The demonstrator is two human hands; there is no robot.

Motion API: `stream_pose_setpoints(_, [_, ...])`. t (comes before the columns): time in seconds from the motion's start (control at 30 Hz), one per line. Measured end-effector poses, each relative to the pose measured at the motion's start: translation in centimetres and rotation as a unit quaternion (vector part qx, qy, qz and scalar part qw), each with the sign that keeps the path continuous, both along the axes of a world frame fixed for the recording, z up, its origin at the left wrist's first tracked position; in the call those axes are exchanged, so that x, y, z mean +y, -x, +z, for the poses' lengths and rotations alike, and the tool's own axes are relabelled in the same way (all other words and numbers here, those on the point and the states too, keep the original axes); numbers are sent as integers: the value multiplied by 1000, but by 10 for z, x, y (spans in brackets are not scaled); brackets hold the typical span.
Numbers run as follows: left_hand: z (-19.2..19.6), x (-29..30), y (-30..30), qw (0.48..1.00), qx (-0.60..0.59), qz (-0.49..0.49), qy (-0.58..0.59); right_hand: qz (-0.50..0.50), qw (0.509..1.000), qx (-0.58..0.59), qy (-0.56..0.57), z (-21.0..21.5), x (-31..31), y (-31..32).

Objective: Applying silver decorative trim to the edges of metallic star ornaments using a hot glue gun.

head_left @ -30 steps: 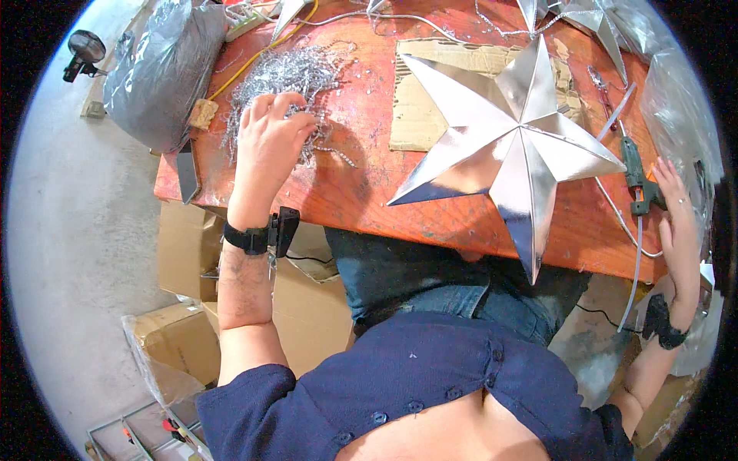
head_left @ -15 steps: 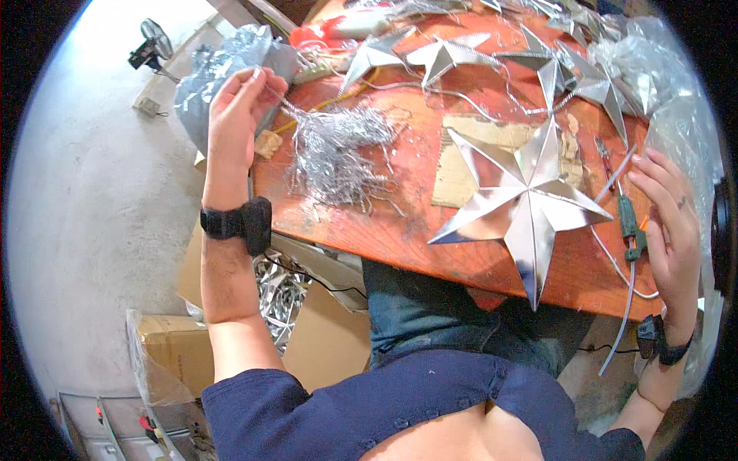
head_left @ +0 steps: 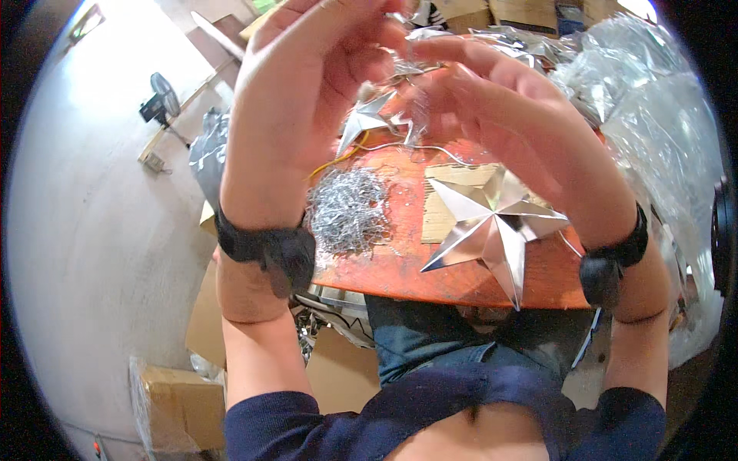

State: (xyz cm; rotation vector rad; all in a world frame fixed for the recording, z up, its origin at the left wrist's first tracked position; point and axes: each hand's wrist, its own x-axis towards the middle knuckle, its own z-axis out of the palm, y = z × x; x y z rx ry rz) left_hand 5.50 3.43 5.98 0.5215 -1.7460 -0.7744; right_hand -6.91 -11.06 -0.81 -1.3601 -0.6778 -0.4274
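**A:** Orange-red wood fills the middle: the table (head_left: 400, 265) carries everything, with clear plastic bags (head_left: 653, 146) heaped along its right side. What lies on it?

**B:** Biggest is the large silver foil star (head_left: 492, 227), flat on a piece of brown cardboard (head_left: 442, 211) near the front edge. Left of it sits a tangle of thin silver wire scraps (head_left: 350, 207). Further back a smaller silver star (head_left: 365, 119) lies half hidden behind the raised hands.

**A:** And the hands?

**B:** Both are lifted close to the camera, well above the table. The left hand (head_left: 300, 92) is curled, fingers bent inward toward the right hand (head_left: 492, 100), whose fingers also bend in. Between their fingertips hangs a thin strand of silver wire (head_left: 411, 73). It looks pinched from both sides, though motion blur keeps me from telling exactly which fingers grip it. Each wrist wears a black band.

**A:** So which step is this?

**B:** I judge it to be working a single wire held up in the air, perhaps straightening or twisting it, while the stars wait below untouched.

**A:** What does the next move call for?

**B:** Probably a firm pinch at both ends so the strand does not slip, then bringing it down toward one of the stars without snagging the scrap pile.
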Motion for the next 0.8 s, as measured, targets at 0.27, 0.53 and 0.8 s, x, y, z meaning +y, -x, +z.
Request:
stream_pose_setpoints(0.27, [-113, -27, 84, 888, 296, 288, -204, -206, 946, 251, 9, -53, -39, 111])
stream_pose_setpoints(0.53, [-169, -46, 73, 851, 432, 121, -273, -322, 874, 339, 133, -86, -72, 140])
stream_pose_setpoints(0.8, [-170, -49, 66, 838, 206, 397, -313, -313, 873, 355, 118, -103, -92, 124])
